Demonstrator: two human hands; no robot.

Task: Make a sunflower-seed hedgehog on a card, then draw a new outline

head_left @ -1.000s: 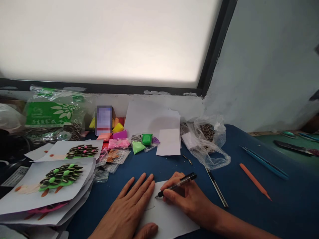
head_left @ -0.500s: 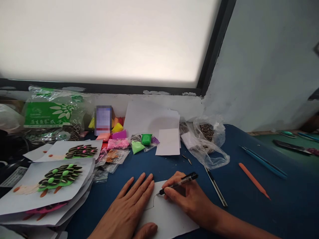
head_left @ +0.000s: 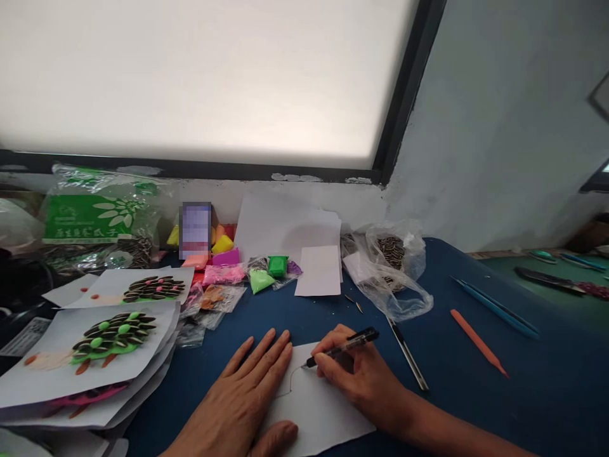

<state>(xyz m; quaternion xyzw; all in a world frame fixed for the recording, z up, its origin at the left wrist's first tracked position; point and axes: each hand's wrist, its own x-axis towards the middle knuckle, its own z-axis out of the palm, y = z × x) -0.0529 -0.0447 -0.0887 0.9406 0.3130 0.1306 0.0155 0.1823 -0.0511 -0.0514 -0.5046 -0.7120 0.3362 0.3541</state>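
Observation:
A sheet of white paper (head_left: 323, 412) lies on the blue table (head_left: 200, 374) in front of me. My left hand (head_left: 245, 393) is spread flat over its left side, palm down and fingers apart. Held between the thumb and fingers of my right hand (head_left: 359, 374) is a black pen (head_left: 349, 344), tilted up to the right. Its tip touches the paper at the end of a thin curved line (head_left: 291, 379). The left end of that line runs to the edge of my left hand.
On the left are stacked papers (head_left: 152, 374) with sunflower-seed hedgehogs, and a seed bag (head_left: 90, 216). Coloured clay packets (head_left: 226, 257), blank cards (head_left: 318, 271) and a plastic bag of seeds (head_left: 392, 251) line the back. To the right lie a craft knife (head_left: 408, 355), orange tool (head_left: 478, 343) and blue tweezers (head_left: 497, 309).
The pen tip has moved slightly along the paper, up and to the right, and the curved line is a little longer. My left hand stays flat. The whole view has shifted slightly.

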